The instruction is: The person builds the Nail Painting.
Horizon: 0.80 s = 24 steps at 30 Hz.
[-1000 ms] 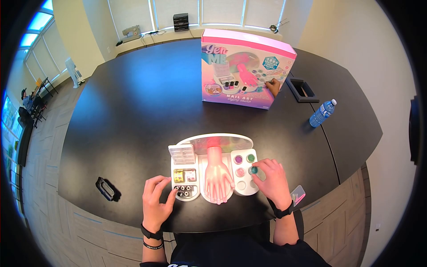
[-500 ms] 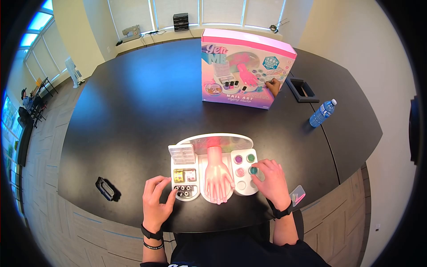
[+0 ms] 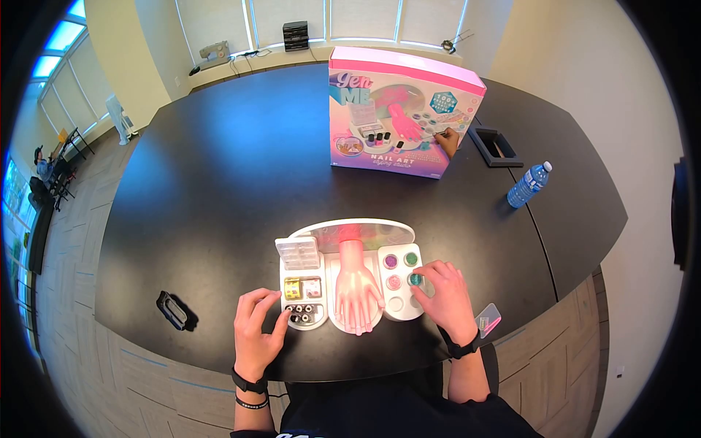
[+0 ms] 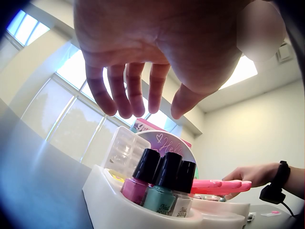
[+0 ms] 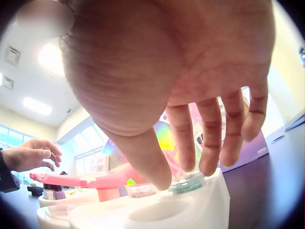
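The white nail studio tray holds a pink model hand. My right hand has thumb and index finger at opposite sides of a teal glitter jar, pinching it at the tray's right part. Purple, green and pink jars sit in round wells nearby. My left hand hangs with loosely bent, spread fingers at the tray's left edge, holding nothing. Beneath it, in the left wrist view, stand black-capped polish bottles, beside a clear compartment case.
A large pink box stands at the back of the dark table. Right of it are a black table insert and a water bottle. A black object lies far left, a small clear packet beside my right wrist.
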### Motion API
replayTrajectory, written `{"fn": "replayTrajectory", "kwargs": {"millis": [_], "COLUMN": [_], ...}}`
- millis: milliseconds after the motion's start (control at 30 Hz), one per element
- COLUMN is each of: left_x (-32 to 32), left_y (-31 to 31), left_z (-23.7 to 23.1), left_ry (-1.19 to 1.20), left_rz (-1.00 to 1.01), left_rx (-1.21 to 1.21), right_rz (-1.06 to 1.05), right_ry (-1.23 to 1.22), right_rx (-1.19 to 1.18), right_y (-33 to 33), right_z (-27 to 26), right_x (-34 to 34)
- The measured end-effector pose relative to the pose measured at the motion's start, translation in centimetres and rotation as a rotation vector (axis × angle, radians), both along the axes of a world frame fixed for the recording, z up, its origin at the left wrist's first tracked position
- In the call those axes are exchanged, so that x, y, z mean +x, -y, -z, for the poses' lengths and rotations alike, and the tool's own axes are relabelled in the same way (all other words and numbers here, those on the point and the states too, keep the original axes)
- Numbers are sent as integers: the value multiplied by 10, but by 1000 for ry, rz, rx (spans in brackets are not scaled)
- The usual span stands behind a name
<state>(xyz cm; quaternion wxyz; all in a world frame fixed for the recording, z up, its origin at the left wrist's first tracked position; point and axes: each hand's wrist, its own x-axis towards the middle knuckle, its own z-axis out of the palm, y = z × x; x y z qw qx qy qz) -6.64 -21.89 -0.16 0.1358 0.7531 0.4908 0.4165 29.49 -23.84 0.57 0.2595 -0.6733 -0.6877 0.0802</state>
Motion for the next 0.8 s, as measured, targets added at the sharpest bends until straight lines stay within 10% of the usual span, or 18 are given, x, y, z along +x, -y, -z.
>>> {"fn": "replayTrajectory", "kwargs": {"millis": [800], "left_x": [6], "left_y": [-3], "left_z": [-3], "left_ry": [-5], "left_rz": [22], "left_rx": [65], "right_rz": [35], "right_ry": [24], "right_rx": [-269], "right_y": [44], "right_z": [9], "right_x": [50]}}
